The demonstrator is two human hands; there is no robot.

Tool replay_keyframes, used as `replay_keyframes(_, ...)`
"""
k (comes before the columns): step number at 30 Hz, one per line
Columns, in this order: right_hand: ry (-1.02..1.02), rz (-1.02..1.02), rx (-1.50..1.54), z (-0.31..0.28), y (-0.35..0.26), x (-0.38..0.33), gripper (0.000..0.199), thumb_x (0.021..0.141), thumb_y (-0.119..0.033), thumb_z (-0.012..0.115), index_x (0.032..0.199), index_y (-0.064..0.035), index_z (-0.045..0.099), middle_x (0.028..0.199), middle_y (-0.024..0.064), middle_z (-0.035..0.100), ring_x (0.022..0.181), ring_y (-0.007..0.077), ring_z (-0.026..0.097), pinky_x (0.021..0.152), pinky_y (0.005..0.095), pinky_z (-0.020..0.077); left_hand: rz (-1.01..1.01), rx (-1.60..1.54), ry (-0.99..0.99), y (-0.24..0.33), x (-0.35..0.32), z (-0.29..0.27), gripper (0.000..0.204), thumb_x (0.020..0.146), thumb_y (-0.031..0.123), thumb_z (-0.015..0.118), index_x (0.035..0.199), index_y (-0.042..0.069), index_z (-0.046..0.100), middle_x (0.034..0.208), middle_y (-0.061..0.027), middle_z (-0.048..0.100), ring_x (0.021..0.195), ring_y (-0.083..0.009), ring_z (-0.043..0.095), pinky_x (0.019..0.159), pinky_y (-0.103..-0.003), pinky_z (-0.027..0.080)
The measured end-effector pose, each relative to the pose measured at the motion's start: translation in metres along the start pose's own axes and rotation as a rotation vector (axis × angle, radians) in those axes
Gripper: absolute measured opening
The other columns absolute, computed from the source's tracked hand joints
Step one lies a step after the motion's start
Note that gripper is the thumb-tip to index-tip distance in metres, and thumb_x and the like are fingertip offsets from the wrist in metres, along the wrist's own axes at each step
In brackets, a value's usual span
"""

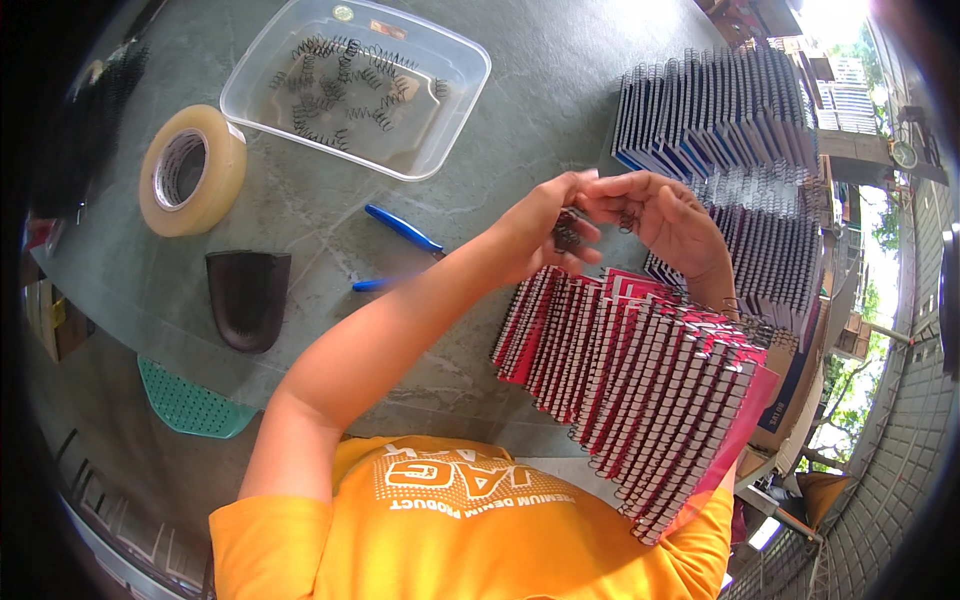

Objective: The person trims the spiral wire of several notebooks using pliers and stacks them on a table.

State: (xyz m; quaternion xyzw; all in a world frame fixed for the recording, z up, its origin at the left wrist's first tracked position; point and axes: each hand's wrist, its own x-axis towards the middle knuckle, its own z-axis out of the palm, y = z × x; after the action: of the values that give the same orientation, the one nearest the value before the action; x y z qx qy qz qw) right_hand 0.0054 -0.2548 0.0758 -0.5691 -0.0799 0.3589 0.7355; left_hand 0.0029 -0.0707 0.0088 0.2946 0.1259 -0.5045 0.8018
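Observation:
Above the stacks of notebooks, my two hands meet at the fingertips. My left hand is closed round a few short black wire coils, partly hidden by its fingers. Bent toward it, my right hand has its palm showing and its fingers curled, with one small black coil at them. Just below my hands stand pink-covered spiral notebooks, packed in a fanned row with their black spiral bindings up. A clear plastic tub with many loose black coil pieces stands at the far left.
Blue-handled pliers lie beside my left forearm, which partly covers them. Left of them are a roll of clear tape and a dark rounded piece. Blue spiral notebooks stand at far right. A green perforated basket is at lower left.

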Motion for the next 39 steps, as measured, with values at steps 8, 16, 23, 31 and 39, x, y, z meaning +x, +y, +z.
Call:
replay_keyframes(8,0.014,-0.307,0.207,-0.007,-0.029,-0.025,0.068,0.097,-0.049,0.024,0.132,0.0080,0.036,0.137,0.0271,0.039,0.128,0.0354,0.040,0.108,0.0429,0.0281,0.540,0.084,-0.111,0.071,-0.040,0.015,0.017,0.086,0.022,0.061,0.095,0.007,0.060,0.070,-0.0015,0.055,0.052,-0.0045,0.049,0.034,-0.014,0.029)
replay_keyframes(16,-0.039,0.114,0.039,-0.016,-0.002,-0.049,0.078,0.094,-0.058,0.021,0.127,0.0093,0.040,0.131,0.0264,0.045,0.125,0.0351,0.043,0.106,0.0445,0.0313,1.622,2.043,0.836,0.126,-0.069,-0.103,0.027,0.077,0.023,0.070,0.099,0.008,0.063,0.092,-0.0116,0.061,0.090,-0.0248,0.058,0.077,-0.036,0.047)
replay_keyframes(23,-0.108,0.070,0.003,0.002,-0.028,-0.054,0.104,0.082,-0.076,0.014,0.117,0.0140,0.050,0.117,0.0304,0.055,0.113,0.0368,0.054,0.102,0.0450,0.0359,0.798,2.334,0.135,0.011,-0.103,-0.089,0.059,0.070,0.015,0.072,0.124,0.006,0.050,0.122,-0.0159,0.049,0.120,-0.0316,0.043,0.105,-0.046,0.032)
replay_keyframes(31,0.127,0.357,-0.616,0.055,-0.126,-0.059,0.095,0.084,-0.074,0.024,0.113,0.0096,0.057,0.114,0.0219,0.060,0.107,0.0297,0.058,0.097,0.0387,0.0418,0.708,2.319,0.082,0.005,-0.094,-0.115,0.055,0.070,0.002,0.063,0.123,0.003,0.048,0.114,-0.0173,0.049,0.109,-0.0327,0.046,0.098,-0.043,0.036)
replay_keyframes(39,0.538,0.326,-1.568,0.159,-0.120,-0.001,0.064,0.092,-0.055,0.041,0.081,0.0041,0.064,0.065,0.0201,0.057,0.064,0.0325,0.058,0.063,0.0391,0.0438,0.812,1.436,0.035,-0.006,-0.088,-0.060,0.032,0.067,-0.002,0.061,0.097,0.002,0.051,0.090,-0.0133,0.053,0.086,-0.0358,0.051,0.081,-0.043,0.041)
